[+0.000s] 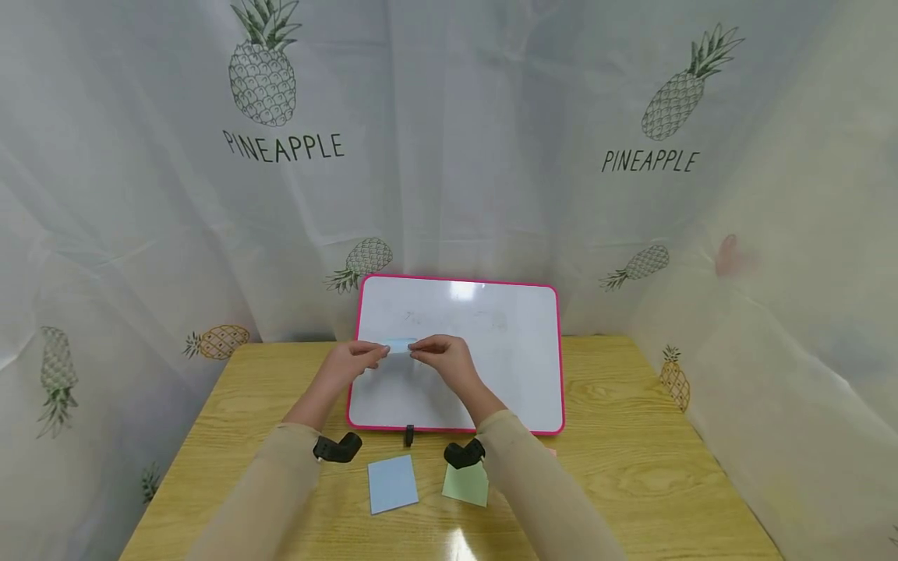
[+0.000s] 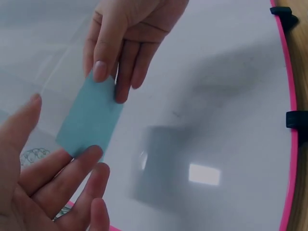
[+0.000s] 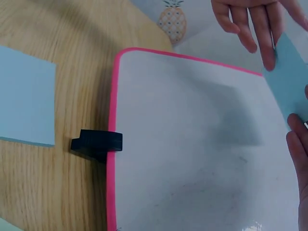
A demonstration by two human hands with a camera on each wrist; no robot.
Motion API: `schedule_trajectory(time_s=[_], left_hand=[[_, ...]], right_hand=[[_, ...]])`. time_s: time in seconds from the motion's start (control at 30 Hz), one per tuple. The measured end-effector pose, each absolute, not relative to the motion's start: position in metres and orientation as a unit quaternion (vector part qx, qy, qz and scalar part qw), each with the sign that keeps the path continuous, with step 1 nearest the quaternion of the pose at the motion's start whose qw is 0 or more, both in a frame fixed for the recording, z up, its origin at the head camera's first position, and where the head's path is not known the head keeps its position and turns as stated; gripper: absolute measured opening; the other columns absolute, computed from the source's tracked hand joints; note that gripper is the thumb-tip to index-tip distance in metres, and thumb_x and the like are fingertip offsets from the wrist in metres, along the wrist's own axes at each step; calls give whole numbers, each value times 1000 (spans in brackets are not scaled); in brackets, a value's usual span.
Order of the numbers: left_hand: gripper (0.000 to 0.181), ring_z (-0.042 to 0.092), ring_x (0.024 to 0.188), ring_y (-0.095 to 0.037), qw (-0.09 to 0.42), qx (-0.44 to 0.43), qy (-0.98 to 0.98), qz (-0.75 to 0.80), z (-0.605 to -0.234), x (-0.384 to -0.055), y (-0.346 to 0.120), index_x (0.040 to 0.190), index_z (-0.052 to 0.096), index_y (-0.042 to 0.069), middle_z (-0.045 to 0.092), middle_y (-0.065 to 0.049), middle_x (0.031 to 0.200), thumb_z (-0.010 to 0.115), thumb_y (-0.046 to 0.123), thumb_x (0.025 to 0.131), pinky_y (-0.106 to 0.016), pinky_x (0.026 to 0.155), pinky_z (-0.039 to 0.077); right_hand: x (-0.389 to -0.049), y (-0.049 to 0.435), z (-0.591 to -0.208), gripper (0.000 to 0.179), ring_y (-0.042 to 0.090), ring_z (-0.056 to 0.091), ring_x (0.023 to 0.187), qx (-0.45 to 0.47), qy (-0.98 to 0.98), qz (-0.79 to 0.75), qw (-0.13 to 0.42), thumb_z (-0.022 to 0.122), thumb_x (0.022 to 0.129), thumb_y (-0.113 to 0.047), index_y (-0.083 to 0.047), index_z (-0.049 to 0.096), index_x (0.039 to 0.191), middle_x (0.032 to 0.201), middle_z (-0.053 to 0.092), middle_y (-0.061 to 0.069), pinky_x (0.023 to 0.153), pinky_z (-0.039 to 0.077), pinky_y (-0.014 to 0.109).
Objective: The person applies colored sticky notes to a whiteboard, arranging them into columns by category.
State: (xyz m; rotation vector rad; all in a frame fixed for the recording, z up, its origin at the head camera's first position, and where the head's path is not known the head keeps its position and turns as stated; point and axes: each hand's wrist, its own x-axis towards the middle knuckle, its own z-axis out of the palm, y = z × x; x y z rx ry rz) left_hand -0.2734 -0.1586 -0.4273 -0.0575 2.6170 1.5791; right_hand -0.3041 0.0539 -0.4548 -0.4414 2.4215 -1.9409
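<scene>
A thin light-blue paper note (image 2: 91,118) — flat — is pinched in the right hand (image 1: 450,362), before the whiteboard (image 1: 515,358)

From the head, I look forward and down over the whiteboard (image 1: 505,374) from well back. Both wrist cameras sit close, turned sideways: the left faces rightward across it, the right leftward, and they share the blue paper (image 2: 89,118).

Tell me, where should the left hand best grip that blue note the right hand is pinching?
Probably at the edge opposite the right hand, coming from the person's left: the blue note is thin and flat, so pinching across its two faces suits it. The left hand has fingertips at that edge, while its thumb stands apart.
</scene>
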Motion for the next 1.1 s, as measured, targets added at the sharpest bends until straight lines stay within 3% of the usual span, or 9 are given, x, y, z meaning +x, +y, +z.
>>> schedule_trajectory(time_s=[0.1,0.43,0.77,0.93,1.1], left_hand=[[45,57,104,-33,27,-36,847,530,-427,-284,-158,117,71,4,69,-14,106,67,41,91,-43,87,46],[30,66,98,-32,-29,-49,818,573,-427,-313,-156,121,67,1,66,-19,111,66,10,93,-42,91,51],[46,58,91,-28,-17,-61,845,531,-420,-338,-154,137,57,9,58,-18,106,64,1,92,-38,86,52],[52,55,88,-26,-14,-54,852,521,-418,-349,-156,140,54,10,56,-16,101,64,-2,91,-35,84,52],[54,55,92,-27,-7,-54,859,510,-417,-357,-157,142,52,12,57,-16,104,64,-2,91,-36,87,51]], right_hand=[[-311,50,-453,18,16,67,94,-136,764,-631,-1,79,82,-10,-9,77,100,103,71,0,81,55,30],[-336,31,-453,25,17,64,102,-113,773,-624,-25,80,81,-11,-12,76,106,112,67,-2,85,53,28],[-353,20,-452,35,18,61,107,-99,781,-616,-28,77,82,-4,-13,72,116,119,64,0,87,52,27],[-363,18,-450,43,19,57,104,-107,803,-585,-34,78,82,-7,-17,69,123,130,59,-3,86,51,26],[-370,16,-446,45,19,54,99,-110,813,-571,-34,79,82,-10,-19,68,125,128,60,-1,85,51,25]])
